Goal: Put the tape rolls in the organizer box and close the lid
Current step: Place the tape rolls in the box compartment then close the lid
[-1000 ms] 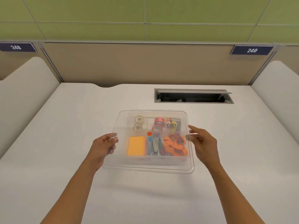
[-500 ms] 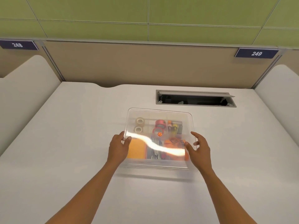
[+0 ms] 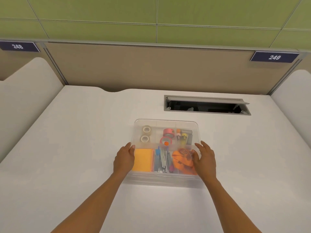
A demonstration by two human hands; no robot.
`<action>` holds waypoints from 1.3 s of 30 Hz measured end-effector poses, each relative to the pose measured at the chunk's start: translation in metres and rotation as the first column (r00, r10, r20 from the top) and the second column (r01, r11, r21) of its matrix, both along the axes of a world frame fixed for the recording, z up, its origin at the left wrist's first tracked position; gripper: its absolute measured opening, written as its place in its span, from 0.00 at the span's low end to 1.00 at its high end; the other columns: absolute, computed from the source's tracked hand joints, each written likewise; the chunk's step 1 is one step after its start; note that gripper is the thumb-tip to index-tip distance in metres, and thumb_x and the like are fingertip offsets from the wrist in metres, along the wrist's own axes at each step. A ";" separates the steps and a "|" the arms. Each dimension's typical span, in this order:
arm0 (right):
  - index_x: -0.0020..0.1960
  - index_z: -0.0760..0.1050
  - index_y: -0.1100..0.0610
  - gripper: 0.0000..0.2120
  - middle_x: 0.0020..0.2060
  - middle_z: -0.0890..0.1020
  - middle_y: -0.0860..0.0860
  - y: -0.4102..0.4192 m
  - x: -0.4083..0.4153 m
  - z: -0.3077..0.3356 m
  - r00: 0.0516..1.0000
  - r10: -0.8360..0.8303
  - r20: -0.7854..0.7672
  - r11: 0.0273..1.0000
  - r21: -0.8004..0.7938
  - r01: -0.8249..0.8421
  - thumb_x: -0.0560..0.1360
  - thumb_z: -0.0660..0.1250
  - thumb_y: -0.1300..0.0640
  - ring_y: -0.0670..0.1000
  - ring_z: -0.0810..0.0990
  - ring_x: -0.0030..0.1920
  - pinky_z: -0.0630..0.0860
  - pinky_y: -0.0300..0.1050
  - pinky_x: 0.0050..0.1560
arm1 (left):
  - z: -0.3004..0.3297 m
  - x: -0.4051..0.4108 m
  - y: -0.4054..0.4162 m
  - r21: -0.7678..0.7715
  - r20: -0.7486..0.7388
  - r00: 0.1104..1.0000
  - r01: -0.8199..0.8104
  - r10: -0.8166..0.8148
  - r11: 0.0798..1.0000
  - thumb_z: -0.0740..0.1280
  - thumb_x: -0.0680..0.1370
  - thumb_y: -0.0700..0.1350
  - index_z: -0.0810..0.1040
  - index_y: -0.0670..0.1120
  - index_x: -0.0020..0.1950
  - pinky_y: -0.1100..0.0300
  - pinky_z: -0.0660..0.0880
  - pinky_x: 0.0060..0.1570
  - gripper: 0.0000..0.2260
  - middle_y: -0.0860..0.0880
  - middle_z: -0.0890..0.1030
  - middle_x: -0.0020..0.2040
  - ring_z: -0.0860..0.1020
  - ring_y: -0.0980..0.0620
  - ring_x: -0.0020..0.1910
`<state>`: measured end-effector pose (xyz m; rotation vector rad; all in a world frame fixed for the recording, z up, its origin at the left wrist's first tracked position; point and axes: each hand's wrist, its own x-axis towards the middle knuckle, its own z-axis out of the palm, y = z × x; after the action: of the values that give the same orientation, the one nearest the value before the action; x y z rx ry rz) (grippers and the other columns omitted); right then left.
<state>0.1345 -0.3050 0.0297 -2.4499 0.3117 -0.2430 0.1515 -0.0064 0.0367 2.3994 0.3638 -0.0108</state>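
A clear organizer box (image 3: 161, 179) stands on the white desk with its clear lid (image 3: 165, 122) lying flat on top. Through the lid I see two whitish tape rolls (image 3: 146, 134) in the back left compartment and two pink tape rolls (image 3: 167, 136) in the back middle one. My left hand (image 3: 124, 158) grips the lid's left edge. My right hand (image 3: 204, 158) grips its right edge, thumb on top. Orange sticky notes, a stapler and orange items fill the front compartments.
The white desk (image 3: 75, 148) has an open cable slot (image 3: 207, 106) behind the box to the right. Low white dividers rise on both sides and a beige partition closes the back.
The lid was held raised and tilted above the box; it has come down and now lies flat on it. Both hands moved inward and down with it.
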 end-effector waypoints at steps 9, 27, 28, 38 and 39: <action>0.68 0.70 0.56 0.19 0.71 0.68 0.54 -0.001 0.006 -0.003 1.000 0.017 -0.021 0.998 -0.057 -0.018 0.79 0.60 0.53 0.57 0.67 0.68 0.69 0.56 0.62 | -0.008 0.006 -0.007 0.065 0.016 0.999 -0.047 0.046 0.997 0.49 0.82 0.55 0.66 0.49 0.71 0.48 0.74 0.52 0.21 0.43 0.80 0.60 0.78 0.40 0.56; 0.72 0.64 0.61 0.23 0.72 0.66 0.58 0.006 0.012 0.008 0.989 0.009 -0.147 0.953 -0.298 -0.053 0.78 0.58 0.54 0.62 0.72 0.63 0.72 0.56 0.55 | 0.003 0.029 -0.001 0.332 0.083 0.992 0.061 -0.093 0.941 0.55 0.80 0.48 0.71 0.47 0.62 0.52 0.70 0.38 0.14 0.41 0.79 0.52 0.78 0.39 0.43; 0.71 0.64 0.60 0.23 0.71 0.67 0.58 0.005 0.013 0.009 0.989 0.011 -0.149 0.950 -0.308 -0.057 0.78 0.58 0.54 0.62 0.72 0.64 0.71 0.56 0.56 | 0.005 0.032 -0.001 0.350 0.089 0.990 0.068 -0.105 0.934 0.56 0.80 0.47 0.72 0.46 0.60 0.53 0.68 0.36 0.12 0.41 0.78 0.51 0.77 0.39 0.40; 0.73 0.60 0.57 0.27 0.73 0.65 0.56 -0.003 0.055 0.009 0.989 0.103 -0.107 0.958 -0.255 -0.128 0.79 0.57 0.44 0.57 0.63 0.72 0.62 0.56 0.68 | 0.005 0.075 -0.010 0.386 0.100 0.957 0.214 -0.271 0.898 0.58 0.79 0.57 0.64 0.43 0.72 0.44 0.68 0.61 0.26 0.43 0.66 0.74 0.67 0.41 0.68; 0.74 0.58 0.56 0.29 0.74 0.63 0.56 -0.002 0.062 0.008 0.985 0.115 -0.125 0.957 -0.254 -0.144 0.79 0.54 0.41 0.56 0.61 0.73 0.60 0.55 0.70 | 0.004 0.082 -0.011 0.396 0.073 0.949 0.253 -0.305 0.883 0.56 0.79 0.58 0.61 0.43 0.74 0.45 0.66 0.64 0.28 0.43 0.63 0.75 0.64 0.42 0.71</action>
<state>0.1962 -0.3069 0.0372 -2.7392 0.1720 -0.0987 0.2339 -0.0177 0.0408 2.8031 -0.0575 0.0982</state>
